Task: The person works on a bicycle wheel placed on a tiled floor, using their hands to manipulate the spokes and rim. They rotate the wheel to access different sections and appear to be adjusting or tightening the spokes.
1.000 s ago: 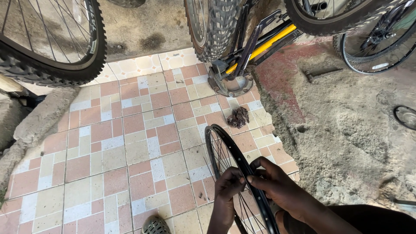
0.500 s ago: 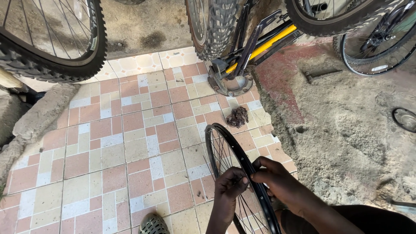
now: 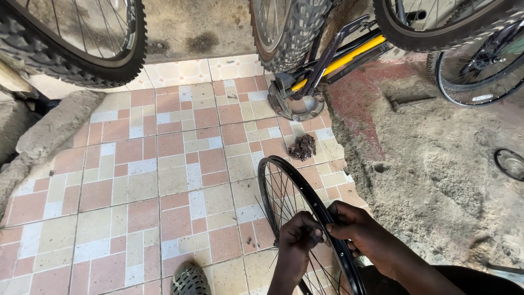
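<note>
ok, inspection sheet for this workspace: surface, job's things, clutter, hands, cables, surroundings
Surface: tiled floor in pink and beige, rough concrete to its right.
Job's things: bare black wheel rim with spokes, standing upright, no tyre on it.
Clutter: dark crumpled rag; shoe at the bottom edge.
Hands: left hand and right hand both pinch at the rim.
Cables: nothing seen.
Surroundings: knobby tyres, a yellow-and-black bicycle frame.

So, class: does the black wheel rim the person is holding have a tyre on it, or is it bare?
Bare. The black rim shows only metal edge and spokes, while both hands grip it.
</note>
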